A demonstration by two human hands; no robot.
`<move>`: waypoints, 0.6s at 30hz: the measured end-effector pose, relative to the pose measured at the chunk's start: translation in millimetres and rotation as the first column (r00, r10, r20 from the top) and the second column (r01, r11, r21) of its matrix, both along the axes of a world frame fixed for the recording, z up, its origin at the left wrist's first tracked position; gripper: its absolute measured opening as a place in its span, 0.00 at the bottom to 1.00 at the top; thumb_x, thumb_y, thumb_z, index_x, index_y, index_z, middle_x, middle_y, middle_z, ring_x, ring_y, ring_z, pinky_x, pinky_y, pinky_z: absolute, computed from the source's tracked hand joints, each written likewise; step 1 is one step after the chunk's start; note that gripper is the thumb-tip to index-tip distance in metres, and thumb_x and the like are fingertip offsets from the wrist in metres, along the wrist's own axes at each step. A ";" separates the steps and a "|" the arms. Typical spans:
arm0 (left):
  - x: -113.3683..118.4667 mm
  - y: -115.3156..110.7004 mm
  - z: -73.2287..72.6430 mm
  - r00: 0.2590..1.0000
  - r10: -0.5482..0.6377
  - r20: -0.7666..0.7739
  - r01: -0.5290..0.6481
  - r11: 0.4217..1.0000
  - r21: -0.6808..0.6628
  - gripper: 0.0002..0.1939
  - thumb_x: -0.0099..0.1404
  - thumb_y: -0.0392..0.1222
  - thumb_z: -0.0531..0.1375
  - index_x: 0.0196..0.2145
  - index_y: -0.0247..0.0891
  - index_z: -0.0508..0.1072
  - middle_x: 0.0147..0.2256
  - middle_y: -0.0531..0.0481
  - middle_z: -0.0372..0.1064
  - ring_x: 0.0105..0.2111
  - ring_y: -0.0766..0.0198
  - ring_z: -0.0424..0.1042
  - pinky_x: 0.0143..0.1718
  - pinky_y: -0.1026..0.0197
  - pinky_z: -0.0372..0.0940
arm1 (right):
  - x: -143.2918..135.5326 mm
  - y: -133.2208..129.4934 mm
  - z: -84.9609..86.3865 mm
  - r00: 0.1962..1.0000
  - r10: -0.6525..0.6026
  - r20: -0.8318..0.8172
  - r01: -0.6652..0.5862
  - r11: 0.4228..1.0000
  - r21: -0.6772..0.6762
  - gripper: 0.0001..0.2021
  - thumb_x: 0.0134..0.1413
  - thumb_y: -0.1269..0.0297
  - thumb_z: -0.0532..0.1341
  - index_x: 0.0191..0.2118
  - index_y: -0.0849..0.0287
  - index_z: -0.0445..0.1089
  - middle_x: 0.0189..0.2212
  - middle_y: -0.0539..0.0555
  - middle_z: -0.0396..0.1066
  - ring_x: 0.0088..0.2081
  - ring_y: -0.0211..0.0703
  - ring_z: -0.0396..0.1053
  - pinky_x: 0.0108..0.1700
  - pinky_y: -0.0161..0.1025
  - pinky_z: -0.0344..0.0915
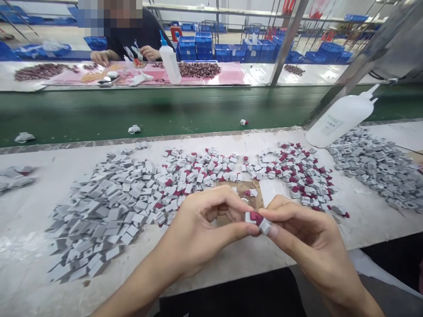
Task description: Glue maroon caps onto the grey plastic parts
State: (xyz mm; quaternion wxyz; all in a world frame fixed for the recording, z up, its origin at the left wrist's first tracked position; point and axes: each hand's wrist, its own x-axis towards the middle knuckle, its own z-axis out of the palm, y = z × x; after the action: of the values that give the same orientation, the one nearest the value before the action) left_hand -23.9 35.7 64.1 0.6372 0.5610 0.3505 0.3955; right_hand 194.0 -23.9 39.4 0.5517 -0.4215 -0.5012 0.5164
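Observation:
Between both hands, over the near part of the table, is a small grey-and-dark-red plastic piece (256,217). My left hand (211,224) pinches its left end between thumb and forefinger. The right end is pinched by my right hand (306,233), fingertips almost touching the left ones. Just beyond the fingers, another grey-and-red piece (253,193) lies on a brown patch (261,189). Grey blocks (109,207) form a large heap to the left. Behind and to the right of my hands are heaps of grey pieces with red parts (300,171).
A white squeeze bottle (342,119) stands tilted at the right, beside a heap of grey parts (380,167). A green belt (185,108) runs behind the table, carrying a few pieces. Across it, a person (132,39) sits at another table. A metal post (350,70) slants at the right.

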 end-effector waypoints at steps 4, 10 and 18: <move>-6.5 -10.4 13.0 0.997 -0.069 -0.039 0.069 0.998 0.003 0.11 0.60 0.38 0.86 0.32 0.39 0.88 0.35 0.49 0.85 0.36 0.61 0.82 0.42 0.61 0.77 | -0.5 -16.3 11.0 0.999 0.035 0.001 -0.035 0.997 0.069 0.09 0.72 0.68 0.76 0.49 0.46 0.93 0.40 0.54 0.86 0.43 0.42 0.85 0.46 0.33 0.83; -15.1 -24.6 17.6 0.974 -0.200 -0.109 0.197 0.980 -0.034 0.15 0.63 0.46 0.83 0.37 0.39 0.83 0.34 0.49 0.84 0.36 0.60 0.82 0.40 0.60 0.75 | -3.4 -31.8 8.7 0.994 0.103 0.023 -0.104 0.994 0.017 0.07 0.72 0.58 0.78 0.50 0.51 0.91 0.44 0.56 0.89 0.46 0.49 0.90 0.51 0.42 0.88; -26.6 48.3 18.6 0.876 0.071 -0.477 -0.023 0.994 0.106 0.10 0.77 0.45 0.73 0.50 0.38 0.84 0.44 0.46 0.84 0.42 0.56 0.83 0.45 0.55 0.80 | -5.0 57.7 -4.8 0.930 0.004 0.367 0.044 0.991 -0.123 0.25 0.73 0.47 0.75 0.64 0.58 0.82 0.56 0.62 0.85 0.49 0.54 0.89 0.52 0.53 0.88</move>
State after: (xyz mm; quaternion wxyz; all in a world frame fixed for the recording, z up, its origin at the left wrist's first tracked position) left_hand -50.5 84.0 82.7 0.4926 0.6630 0.4916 0.2760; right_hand 189.0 33.8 34.7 0.4256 -0.5503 -0.5565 0.4542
